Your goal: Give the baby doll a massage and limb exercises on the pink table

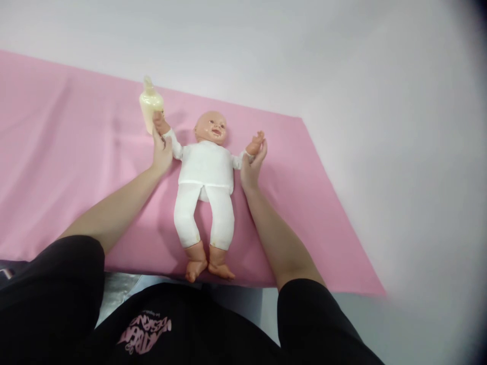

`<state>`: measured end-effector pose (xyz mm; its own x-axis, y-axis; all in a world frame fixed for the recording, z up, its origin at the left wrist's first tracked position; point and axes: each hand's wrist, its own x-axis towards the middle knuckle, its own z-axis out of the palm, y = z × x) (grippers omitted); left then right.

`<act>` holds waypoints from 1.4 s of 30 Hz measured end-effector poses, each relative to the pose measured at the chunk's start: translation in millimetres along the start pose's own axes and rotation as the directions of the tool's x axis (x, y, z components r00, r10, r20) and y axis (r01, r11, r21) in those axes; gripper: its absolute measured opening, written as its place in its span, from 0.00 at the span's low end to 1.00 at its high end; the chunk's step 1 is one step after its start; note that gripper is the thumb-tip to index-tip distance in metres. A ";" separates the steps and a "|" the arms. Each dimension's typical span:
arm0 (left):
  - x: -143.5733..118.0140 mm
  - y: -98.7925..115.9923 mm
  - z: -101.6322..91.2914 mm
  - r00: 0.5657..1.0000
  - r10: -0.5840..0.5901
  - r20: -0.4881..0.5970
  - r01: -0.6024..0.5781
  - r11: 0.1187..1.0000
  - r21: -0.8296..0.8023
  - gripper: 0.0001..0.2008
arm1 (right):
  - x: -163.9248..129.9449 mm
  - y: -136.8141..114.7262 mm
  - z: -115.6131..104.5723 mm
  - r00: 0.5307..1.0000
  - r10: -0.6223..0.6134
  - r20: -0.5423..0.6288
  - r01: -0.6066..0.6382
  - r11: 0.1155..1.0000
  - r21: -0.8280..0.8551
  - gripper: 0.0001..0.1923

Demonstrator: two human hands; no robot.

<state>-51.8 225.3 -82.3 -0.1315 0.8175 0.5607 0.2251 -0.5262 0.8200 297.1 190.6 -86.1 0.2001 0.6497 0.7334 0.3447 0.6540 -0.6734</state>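
Observation:
A baby doll (206, 165) with a white cloth body lies face up, its feet toward me and its arms spread to the sides. My left hand (163, 152) is closed around the doll's arm on the left, near the wrist. On the other side, my right hand (251, 170) grips the doll's arm on the right, with the doll's hand showing above my fingers. Just behind the doll's hand on the left stands a pale yellow pump bottle (149, 104), partly covered by that hand.
A pink cloth (95, 126) covers the table under the doll, with folds at the left. Its far edge runs behind the bottle, and its right edge slants down toward me. Pale wall or floor surrounds it.

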 end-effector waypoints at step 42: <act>-17.6 52.4 17.1 0.886 0.182 0.427 -0.326 0.899 0.293 0.28 | -4.0 -40.7 2.6 0.939 -0.018 0.345 0.079 0.983 -0.165 0.32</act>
<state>-21.2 187.3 -51.2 0.3367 0.7284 0.5967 0.5282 -0.6707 0.5207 279.9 162.3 -61.9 -0.1346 0.7314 0.6685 0.5057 0.6308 -0.5885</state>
